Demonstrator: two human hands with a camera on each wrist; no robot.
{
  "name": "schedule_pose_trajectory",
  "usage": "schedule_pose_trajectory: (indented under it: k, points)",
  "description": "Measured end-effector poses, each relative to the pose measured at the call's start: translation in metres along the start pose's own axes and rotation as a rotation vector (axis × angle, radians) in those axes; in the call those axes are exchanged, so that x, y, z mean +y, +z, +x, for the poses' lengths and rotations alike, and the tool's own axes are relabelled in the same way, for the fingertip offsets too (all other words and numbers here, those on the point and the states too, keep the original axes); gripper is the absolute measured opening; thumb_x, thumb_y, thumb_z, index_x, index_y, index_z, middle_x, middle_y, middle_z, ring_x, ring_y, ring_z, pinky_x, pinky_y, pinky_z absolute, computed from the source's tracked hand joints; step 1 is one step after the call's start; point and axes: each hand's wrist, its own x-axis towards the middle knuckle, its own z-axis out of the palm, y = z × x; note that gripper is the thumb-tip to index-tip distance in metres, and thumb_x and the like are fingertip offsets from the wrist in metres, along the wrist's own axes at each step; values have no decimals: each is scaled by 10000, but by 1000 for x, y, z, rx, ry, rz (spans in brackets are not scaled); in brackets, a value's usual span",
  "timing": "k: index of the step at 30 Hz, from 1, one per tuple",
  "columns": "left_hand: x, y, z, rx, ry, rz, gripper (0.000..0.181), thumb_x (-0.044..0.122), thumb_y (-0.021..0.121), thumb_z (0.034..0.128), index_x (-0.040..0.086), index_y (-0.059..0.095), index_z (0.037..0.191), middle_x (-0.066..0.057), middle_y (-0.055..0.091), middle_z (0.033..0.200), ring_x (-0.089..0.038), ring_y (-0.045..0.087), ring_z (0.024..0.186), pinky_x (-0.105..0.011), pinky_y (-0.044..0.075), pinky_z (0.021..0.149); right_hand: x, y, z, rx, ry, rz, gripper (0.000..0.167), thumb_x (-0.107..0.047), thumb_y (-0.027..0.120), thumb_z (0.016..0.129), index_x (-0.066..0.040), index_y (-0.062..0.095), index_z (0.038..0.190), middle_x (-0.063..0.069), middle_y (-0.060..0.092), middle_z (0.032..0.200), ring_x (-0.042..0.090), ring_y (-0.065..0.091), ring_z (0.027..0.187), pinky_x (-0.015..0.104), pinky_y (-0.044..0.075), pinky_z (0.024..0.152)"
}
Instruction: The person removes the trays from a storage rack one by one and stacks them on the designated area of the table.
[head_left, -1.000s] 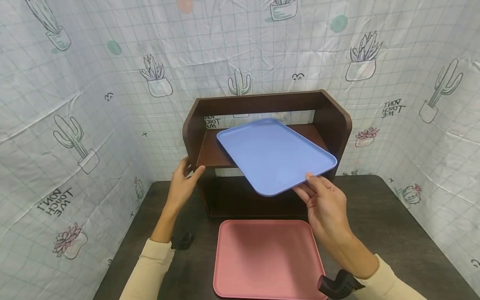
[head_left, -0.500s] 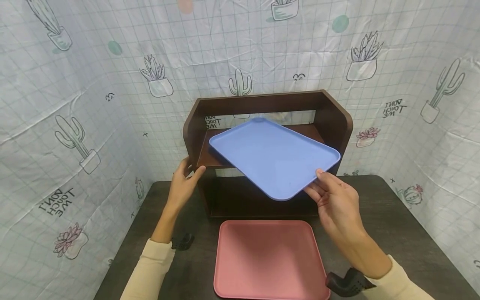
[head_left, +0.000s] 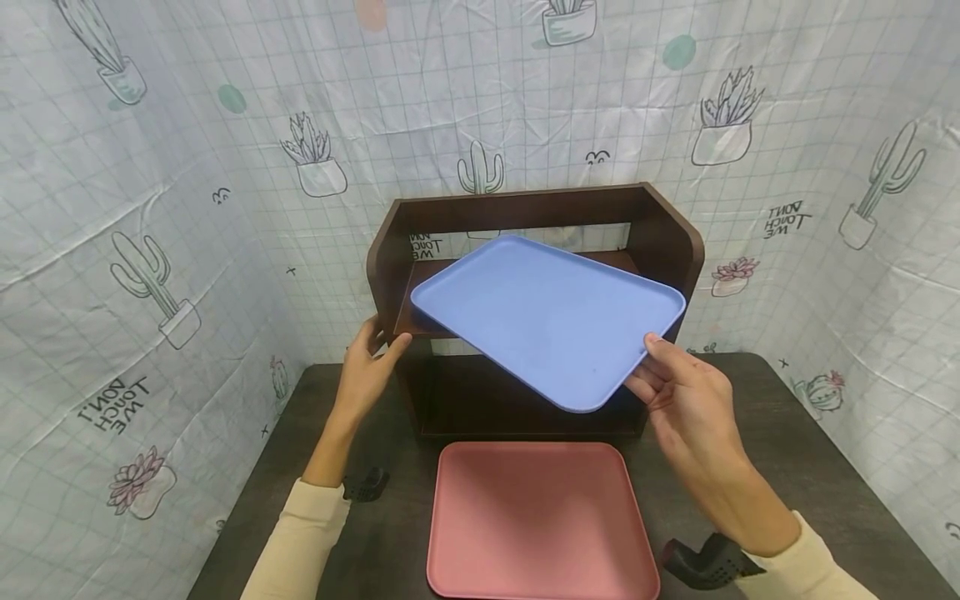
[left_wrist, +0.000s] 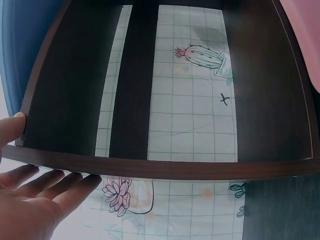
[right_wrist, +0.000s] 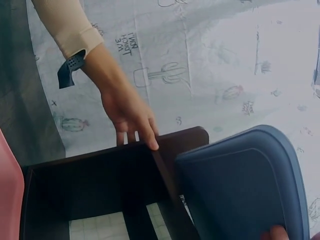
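A light blue rectangular tray is tilted at the upper level of a dark brown wooden shelf. Its front corner sticks out past the shelf's front edge. My right hand pinches the tray's right front rim, thumb on top and fingers beneath. On the other side, my left hand grips the shelf's left side panel where the upper board meets it. The left wrist view shows the thumb at the front of the panel and the fingers of the left hand along its outer face. The right wrist view catches the tray's underside.
A pink tray lies flat on the dark table, just in front of the shelf. Below the upper board is the shelf's lower compartment. A white curtain printed with cacti surrounds the table at the back and sides.
My right hand has moved to the right, and the blue tray has turned with it: its front corner swings right and down, its left corner further left. My left hand stays on the shelf.
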Motion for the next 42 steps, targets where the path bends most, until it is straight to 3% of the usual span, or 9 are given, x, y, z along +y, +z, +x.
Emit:
schedule_pose_trajectory:
  k: [12, 18, 24, 30, 36, 42]
  points:
    - [0, -1, -1, -2, -5, 13, 661, 378, 727, 1031, 111, 473, 1580, -141, 484, 1640, -383, 468, 1530, -605, 437, 1210, -14, -4, 8, -12, 33, -35, 243, 26, 560, 1073, 41, 776, 962, 128, 808, 887, 153, 771, 851, 320, 663, 722]
    - [0, 0, 0, 0, -24, 4, 638, 317, 730, 1035, 112, 473, 1582, -158, 490, 1630, -402, 469, 1525, -588, 444, 1211, -21, -4, 11, 10, 44, -60, 254, 37, 585, 1057, 43, 782, 897, 105, 781, 791, 145, 732, 721, 279, 626, 639]
    - [2, 0, 0, 16, -44, 32, 567, 224, 682, 1052, 75, 490, 1564, -194, 524, 1597, -406, 501, 1498, -579, 451, 1206, -29, -5, 12, 11, 60, -113, 236, 33, 609, 1048, 29, 800, 909, 117, 806, 836, 155, 769, 734, 281, 635, 642]
    - [2, 1, 0, 29, -22, 63, 571, 180, 660, 1039, 52, 487, 1568, -204, 569, 1550, -378, 538, 1465, -564, 447, 1215, -36, -10, 13, -6, 83, -127, 250, 29, 596, 1055, 27, 807, 922, 108, 807, 832, 156, 782, 731, 269, 632, 637]
    - [0, 0, -2, 54, 44, 124, 608, 80, 679, 973, -24, 494, 1543, -280, 603, 1481, -446, 583, 1382, -595, 436, 1200, -43, -20, 13, 3, 129, -202, 255, -23, 608, 1064, -13, 819, 922, 78, 802, 818, 169, 764, 705, 307, 622, 658]
    - [-2, 0, 1, 1, 79, 40, 632, 21, 695, 964, -90, 454, 1538, -334, 546, 1514, -496, 557, 1407, -608, 446, 1198, -52, -32, 11, 5, 146, -243, 262, -29, 595, 1072, -44, 831, 961, 77, 822, 896, 175, 798, 809, 319, 641, 728]
